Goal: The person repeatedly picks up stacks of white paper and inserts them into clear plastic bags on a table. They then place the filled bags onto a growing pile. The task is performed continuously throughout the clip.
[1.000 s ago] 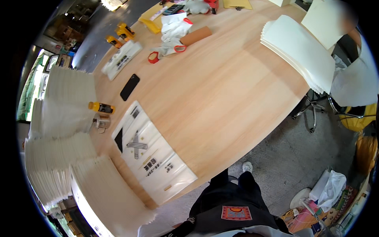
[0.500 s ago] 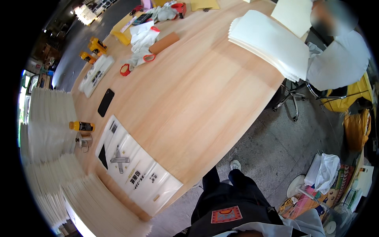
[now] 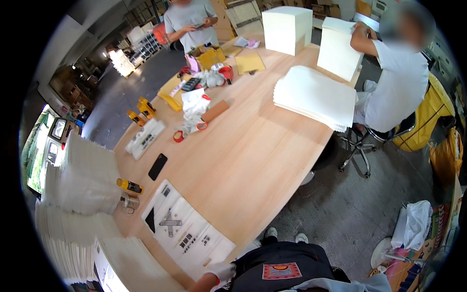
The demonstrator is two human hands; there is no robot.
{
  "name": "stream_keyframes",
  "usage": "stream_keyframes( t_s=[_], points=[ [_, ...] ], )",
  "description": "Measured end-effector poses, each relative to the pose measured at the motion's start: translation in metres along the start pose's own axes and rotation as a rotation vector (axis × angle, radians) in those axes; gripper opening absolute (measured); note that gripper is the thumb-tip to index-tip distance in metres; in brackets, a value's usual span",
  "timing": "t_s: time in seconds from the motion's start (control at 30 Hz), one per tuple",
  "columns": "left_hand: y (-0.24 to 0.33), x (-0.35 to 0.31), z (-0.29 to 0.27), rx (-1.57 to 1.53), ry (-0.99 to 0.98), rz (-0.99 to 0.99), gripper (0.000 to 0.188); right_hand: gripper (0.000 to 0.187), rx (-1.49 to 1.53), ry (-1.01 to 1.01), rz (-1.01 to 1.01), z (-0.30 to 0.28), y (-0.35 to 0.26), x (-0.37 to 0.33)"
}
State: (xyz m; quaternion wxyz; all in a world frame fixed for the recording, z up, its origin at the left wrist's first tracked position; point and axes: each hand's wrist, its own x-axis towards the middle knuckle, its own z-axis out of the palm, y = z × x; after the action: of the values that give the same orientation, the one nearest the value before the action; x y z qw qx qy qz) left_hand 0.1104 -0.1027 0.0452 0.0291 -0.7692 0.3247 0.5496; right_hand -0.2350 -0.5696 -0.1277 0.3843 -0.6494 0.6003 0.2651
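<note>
My left hand, in a white glove, shows at the lower edge against my dark apron. Its fingers are too unclear to read as apart or closed. Close by it, at the near left of the table, lies a flat plastic packaging bag printed with crossed pencils and dark lettering. Whether the hand touches the bag's near corner I cannot tell. My right hand is out of view.
Tall stacks of white paper line the left edge. A phone, a yellow-capped bottle, a glass mug and tape rolls lie on the wooden table. A seated person works beside paper piles; another person stands beyond.
My view has tilted up, bringing the two people's upper bodies and the far paper stacks into sight. My gloved left hand has come in at the lower edge. The bag has stayed put.
</note>
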Motion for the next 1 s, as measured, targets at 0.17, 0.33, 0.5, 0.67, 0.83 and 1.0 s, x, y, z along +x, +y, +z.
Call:
stream_keyframes(
  t_s=[0.17, 0.33, 0.5, 0.67, 0.83, 1.0],
  points=[
    [0.028, 0.032, -0.112, -1.045, 0.429, 0.24, 0.041, 0.048, -0.07, -0.031, -0.003, 0.018, -0.021, 0.005],
    [0.085, 0.147, -0.176, -1.424, 0.333, 0.424, 0.055, 0.049, -0.216, -0.067, 0.046, 0.035, 0.011, 0.035],
    [0.13, 0.245, -0.224, -1.787, 0.142, 0.648, 0.061, 0.053, -0.178, 0.45, -0.331, -0.016, -0.1, 0.08],
    [0.174, 0.279, -0.299, -2.086, 0.022, 0.596, 0.055, 0.027, 0.214, 0.892, -1.206, -0.217, -0.362, 0.062],
    [0.206, 0.336, -0.362, -2.211, 0.08, 0.604, 0.051, 0.041, 0.034, 0.817, -1.278, -0.365, -0.543, 0.073],
    [0.25, 0.346, -0.416, -2.337, 0.237, 0.468, 0.042, 0.077, -0.221, 0.392, -0.935, -0.415, -0.651, 0.15]
  ],
)
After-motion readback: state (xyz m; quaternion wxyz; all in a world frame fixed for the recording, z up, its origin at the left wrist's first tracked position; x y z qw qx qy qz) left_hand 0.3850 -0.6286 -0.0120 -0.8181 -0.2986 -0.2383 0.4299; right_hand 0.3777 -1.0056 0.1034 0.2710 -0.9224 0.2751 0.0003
